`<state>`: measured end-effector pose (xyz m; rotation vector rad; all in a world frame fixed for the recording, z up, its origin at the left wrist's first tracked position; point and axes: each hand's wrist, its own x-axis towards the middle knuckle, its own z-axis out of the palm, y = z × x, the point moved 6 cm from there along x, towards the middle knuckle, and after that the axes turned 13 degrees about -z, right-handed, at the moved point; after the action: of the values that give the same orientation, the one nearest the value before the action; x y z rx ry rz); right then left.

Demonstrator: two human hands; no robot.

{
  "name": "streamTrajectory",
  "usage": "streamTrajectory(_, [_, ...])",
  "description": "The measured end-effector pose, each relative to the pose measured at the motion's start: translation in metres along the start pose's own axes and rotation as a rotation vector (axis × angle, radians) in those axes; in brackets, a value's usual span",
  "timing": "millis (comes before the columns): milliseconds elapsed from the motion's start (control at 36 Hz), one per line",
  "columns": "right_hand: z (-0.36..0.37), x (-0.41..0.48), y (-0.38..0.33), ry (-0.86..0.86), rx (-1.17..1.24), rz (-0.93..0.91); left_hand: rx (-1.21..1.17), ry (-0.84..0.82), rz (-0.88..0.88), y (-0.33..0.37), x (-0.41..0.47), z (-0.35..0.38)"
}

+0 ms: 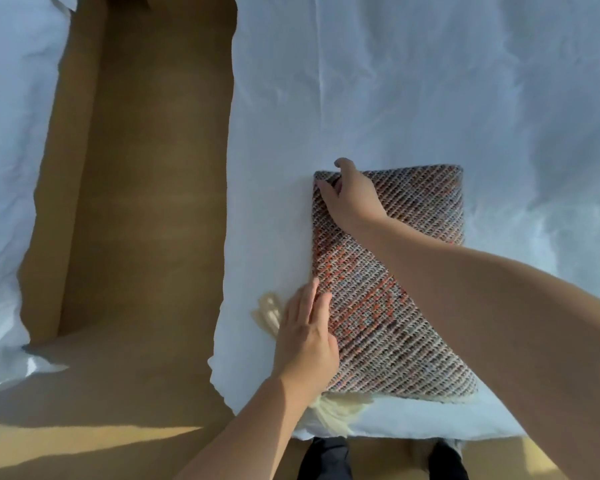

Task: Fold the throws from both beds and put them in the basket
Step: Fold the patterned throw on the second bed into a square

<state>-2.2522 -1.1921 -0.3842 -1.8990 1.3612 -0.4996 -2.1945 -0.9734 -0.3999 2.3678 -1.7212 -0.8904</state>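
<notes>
Hands, two [352, 199] [307, 336], press one folded throw [392, 289].

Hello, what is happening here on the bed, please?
A person is folding a woven throw on a white bed. It is already a compact rectangle. The left hand lies flat against its near left edge, and the right hand grips its far left corner. Cream fringe sticks out underneath. No basket is in view.
</notes>
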Motion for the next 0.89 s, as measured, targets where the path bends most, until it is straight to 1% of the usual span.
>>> streamTrajectory(56, [-0.006, -0.012, -0.003, 0.023, -0.22, -0.222, 0.079, 0.016, 0.05, 0.009, 0.016, 0.006])
streamTrajectory(83, [-0.006, -0.017, 0.0, 0.002, -0.349, -0.316, 0.109, 0.021, 0.084, 0.015, 0.026, 0.008])
streamTrajectory(111, [-0.003, -0.021, 0.006, -0.057, -0.449, -0.373, 0.145, 0.036, 0.107, 0.02, 0.034, 0.007])
streamTrajectory(139, [-0.001, -0.025, 0.018, -0.137, -0.522, -0.38, 0.173, 0.02, 0.118, 0.026, 0.041, 0.009])
streamTrajectory(194, [-0.003, -0.032, 0.043, -0.257, -0.625, -0.344, 0.191, 0.008, 0.101, 0.03, 0.052, 0.009])
streamTrajectory(222, [-0.008, -0.035, 0.056, -0.264, -0.662, -0.33, 0.187, 0.02, 0.089, 0.03, 0.059, 0.009])
streamTrajectory(306, [-0.03, -0.04, 0.086, -0.256, -0.717, -0.25, 0.223, 0.046, 0.128, 0.027, 0.086, 0.014])
streamTrajectory(333, [-0.038, -0.039, 0.095, -0.249, -0.735, -0.214, 0.248, 0.028, 0.12, 0.027, 0.097, 0.015])
streamTrajectory(389, [-0.054, -0.035, 0.111, -0.233, -0.76, -0.124, 0.294, 0.001, 0.129, 0.031, 0.115, 0.014])
streamTrajectory(444, [-0.067, -0.032, 0.125, -0.224, -0.755, -0.019, 0.289, 0.019, 0.148, 0.042, 0.126, 0.01])
streamTrajectory(528, [-0.075, -0.039, 0.126, -0.206, -0.73, 0.066, 0.291, 0.081, 0.085, 0.051, 0.132, 0.004])
streamTrajectory(611, [-0.061, -0.075, 0.113, -0.167, -0.692, 0.066, 0.277, 0.09, 0.024, 0.051, 0.125, 0.005])
streamTrajectory(722, [-0.033, -0.155, 0.102, -0.178, -0.626, 0.051, 0.252, 0.063, 0.002, 0.047, 0.115, 0.007])
streamTrajectory(806, [-0.017, -0.209, 0.102, -0.167, -0.606, 0.104, 0.196, 0.041, -0.039, 0.043, 0.105, 0.009])
streamTrajectory(889, [-0.003, -0.247, 0.101, -0.194, -0.591, 0.154, 0.093, 0.012, -0.113, 0.033, 0.086, 0.013])
